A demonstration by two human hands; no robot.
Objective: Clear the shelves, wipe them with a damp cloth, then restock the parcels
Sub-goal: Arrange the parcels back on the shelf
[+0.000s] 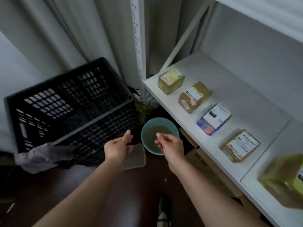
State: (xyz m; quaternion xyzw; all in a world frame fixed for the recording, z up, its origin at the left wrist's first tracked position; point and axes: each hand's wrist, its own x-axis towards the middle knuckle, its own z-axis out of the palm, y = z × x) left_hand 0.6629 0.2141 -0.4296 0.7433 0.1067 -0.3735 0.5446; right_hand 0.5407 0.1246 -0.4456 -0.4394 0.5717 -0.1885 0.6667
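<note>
With five parcels [195, 97] restocked and the crate [68, 110] emptied, both hands [117, 149] are held loosely curled, nothing gripped, so only tidying is judged left.

Counted — five parcels [171, 81] on the shelf [232, 89]; one crate [70, 110], one bowl [159, 135], two cloths [39, 157].

- A storeroom or parcel stockroom, by the look of it
- White metal shelving [193, 102] carries labelled parcels [195, 97] in a row
- A black plastic crate [70, 110] stands on the dark floor [91, 185]
- Pale curtains [68, 30] hang behind
</note>
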